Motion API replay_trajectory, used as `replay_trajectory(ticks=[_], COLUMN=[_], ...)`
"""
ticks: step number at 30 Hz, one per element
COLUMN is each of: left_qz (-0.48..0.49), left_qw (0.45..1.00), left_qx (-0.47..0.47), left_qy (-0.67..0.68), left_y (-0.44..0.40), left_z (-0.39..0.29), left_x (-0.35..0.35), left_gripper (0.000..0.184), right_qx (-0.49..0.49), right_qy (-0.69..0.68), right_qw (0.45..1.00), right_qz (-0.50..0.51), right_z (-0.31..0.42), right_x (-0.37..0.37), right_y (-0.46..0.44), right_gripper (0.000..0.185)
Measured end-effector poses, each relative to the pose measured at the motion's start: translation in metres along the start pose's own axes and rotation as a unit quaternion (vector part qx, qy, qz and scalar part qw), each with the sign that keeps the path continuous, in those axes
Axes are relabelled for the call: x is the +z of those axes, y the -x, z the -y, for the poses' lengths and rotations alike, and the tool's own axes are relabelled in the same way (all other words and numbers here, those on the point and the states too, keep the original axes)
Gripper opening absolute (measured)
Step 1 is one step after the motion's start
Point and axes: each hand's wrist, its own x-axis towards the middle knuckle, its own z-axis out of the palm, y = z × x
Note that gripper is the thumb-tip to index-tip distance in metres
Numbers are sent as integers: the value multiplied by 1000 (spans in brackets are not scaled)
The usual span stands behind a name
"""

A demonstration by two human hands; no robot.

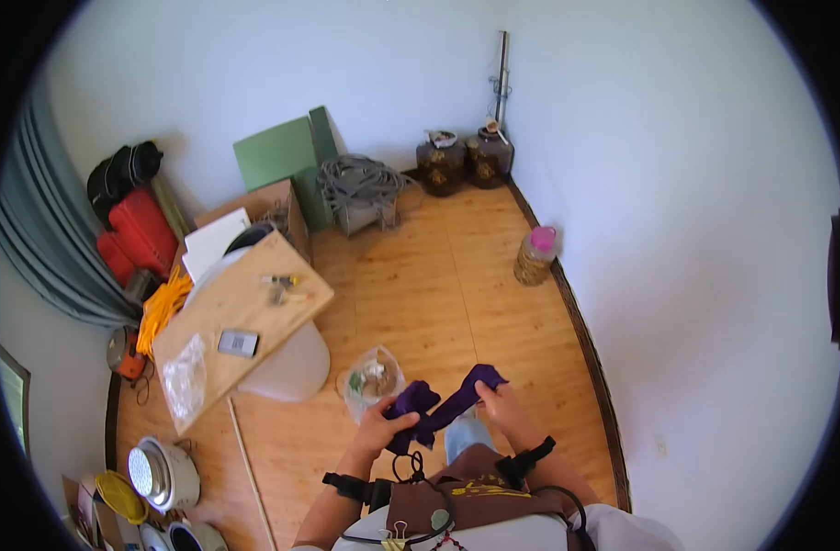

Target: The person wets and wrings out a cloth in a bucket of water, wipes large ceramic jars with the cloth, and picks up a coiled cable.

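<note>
While both hands are raised in front of the body, the left hand has its grip closed, thumb over fingers, on the bunched part of a purple cloth; the right hand pinches the same cloth near its far end, fingertips together on the fabric. Cloth held in the air between the hands, above the floor. Long axis of its strip slants from lower left, by the left hand, to upper right, where a short end pokes past the right fingers; bunch stands up beside the left thumb. Cloth count: one piece, so far as the folds show. Just beyond the left hand, one clear plastic bag on the floor, contents mixed, not countable. Farther left, one wooden surface bearing one flat grey rectangle, one crumpled clear sheet and some small tools, too blurred to count. Far corner: two dark jars. By the right wall: one pink-lidded container.
</note>
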Motion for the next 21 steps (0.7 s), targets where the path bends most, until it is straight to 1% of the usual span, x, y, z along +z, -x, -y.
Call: replay_trajectory(ticks=[1, 2, 3, 4, 5, 6, 7, 8, 9, 10, 11, 12, 14, 16, 17, 19, 20, 21], left_qz=[18, 23, 29, 44, 42, 78, 117, 140, 146, 177, 207, 210, 220, 218, 214, 206, 195, 200], left_qw=[1000, 998, 994, 987, 987, 987, 984, 972, 972, 973, 971, 970, 968, 969, 971, 973, 975, 974], left_qx=[-5, 14, 46, 80, 71, 71, 80, 106, 106, 109, 111, 114, 118, 106, 96, 95, 95, 87], left_qy=[-19, -55, -91, -132, -140, -125, -104, -154, -149, -102, -56, -52, 28, 41, 53, 51, 54, 55], left_y=[-23, -54, -92, -122, -144, -165, -191, -218, -239, -259, -279, -301, -346, -392, -417, -488, -519, -541], left_z=[-18, -22, -41, -56, -79, -103, -125, -137, -151, -163, -172, -179, -190, -207, -217, -223, -220, -229], left_x=[9, 16, 25, 37, 53, 70, 84, 91, 98, 104, 111, 117, 123, 126, 126, 122, 116, 109], left_gripper=[61, 63, 65, 62, 62, 59, 56, 50, 50, 47, 45, 45, 38, 35, 32, 32, 31, 31], right_qx=[2, 38, 18, -27, -55, 0, 6, 25, 43, 47, 47, 59, 67, 57, 55, 44, 52, 40], right_qy=[-43, -6, -5, -37, -74, -126, -130, -161, -189, -215, -209, -220, -233, -176, -179, -156, -159, -177], right_qw=[998, 998, 998, 995, 989, 966, 967, 964, 960, 955, 957, 956, 953, 974, 974, 984, 984, 983], right_qz=[38, 56, 58, 90, 119, 225, 219, 211, 202, 199, 195, 188, 179, 130, 127, 68, 62, 36], right_z=[2, 8, 17, 19, 15, 38, 50, 64, 79, 99, 104, 108, 115, 118, 119, 113, 108, 110], right_x=[-3, -4, -7, -6, -3, -14, -21, -31, -41, -48, -58, -65, -76, -87, -94, -102, -99, -95], right_y=[-28, -56, -98, -124, -138, -161, -181, -201, -221, -238, -257, -279, -321, -362, -386, -427, -442, -460], right_gripper=[24, 37, 37, 46, 54, 65, 65, 67, 68, 69, 69, 66, 64, 58, 58, 54, 54, 53])
